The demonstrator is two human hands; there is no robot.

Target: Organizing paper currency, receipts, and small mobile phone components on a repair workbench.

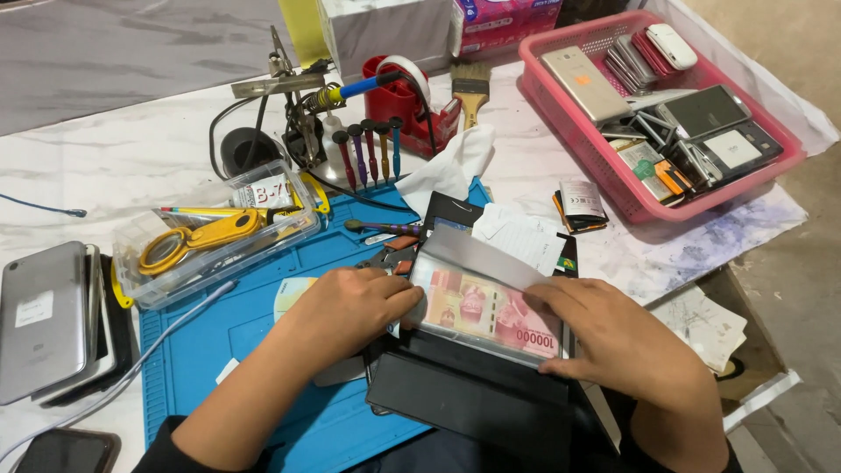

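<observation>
Your left hand (pixel 350 307) pinches the left end of a red banknote (pixel 486 317), fingers closed on its edge. Your right hand (pixel 613 337) grips the right end, thumb under and fingers curled over the top. The note sits in the open mouth of a black wallet (pixel 464 394), near the table's front edge and partly over a blue mat (pixel 254 333).

The table (pixel 131 149) is covered in a white, marbled sheet, stained at the right. On the mat's left edge stands a clear box (pixel 215 236) holding a yellow tool. Beside it, far left, lies a stack of phones (pixel 48 320). Behind the mat stand screwdrivers (pixel 368 153) in a row, a red tape dispenser (pixel 407 101) and a brush (pixel 471 88). At the right, a pink basket (pixel 561 105) holds phones and parts. Bare floor (pixel 802 263) shows beyond the table's right side.
</observation>
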